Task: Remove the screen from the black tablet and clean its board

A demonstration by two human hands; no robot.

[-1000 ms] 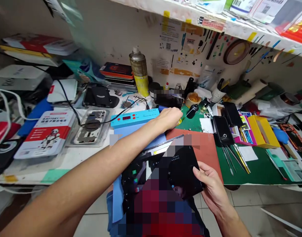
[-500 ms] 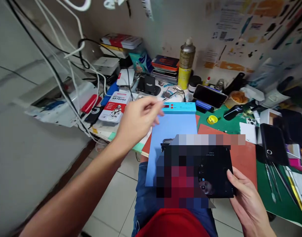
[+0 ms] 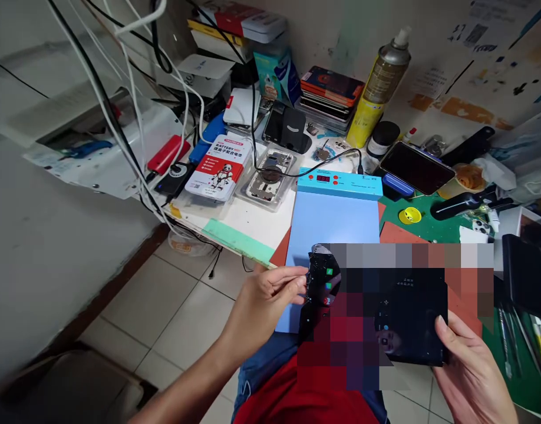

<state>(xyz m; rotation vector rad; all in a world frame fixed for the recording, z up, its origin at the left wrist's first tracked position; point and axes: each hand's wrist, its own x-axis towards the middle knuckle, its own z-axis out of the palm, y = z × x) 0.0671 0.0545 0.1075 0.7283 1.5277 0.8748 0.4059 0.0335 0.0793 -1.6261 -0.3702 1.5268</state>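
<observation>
A black glossy device with a lit screen (image 3: 407,330) is held above my lap, partly hidden by pixelation. My right hand (image 3: 469,353) grips its right edge, thumb on the front. At its left edge, my left hand (image 3: 283,288) has its fingers pinched together; whether they hold anything is too small to tell. Behind the device lies a light blue pad (image 3: 335,218) with a turquoise control bar (image 3: 341,184) along its far end.
An opened phone in a clear tray (image 3: 270,176) and a battery box (image 3: 220,168) lie left of the pad. A yellow spray can (image 3: 379,88) stands behind. Tweezers (image 3: 504,341) lie at the right. White cables (image 3: 135,88) hang at the left.
My left hand has come down from over the control bar to the device's left edge. The view has shifted, showing more of the table's left side. My right hand still holds the device.
</observation>
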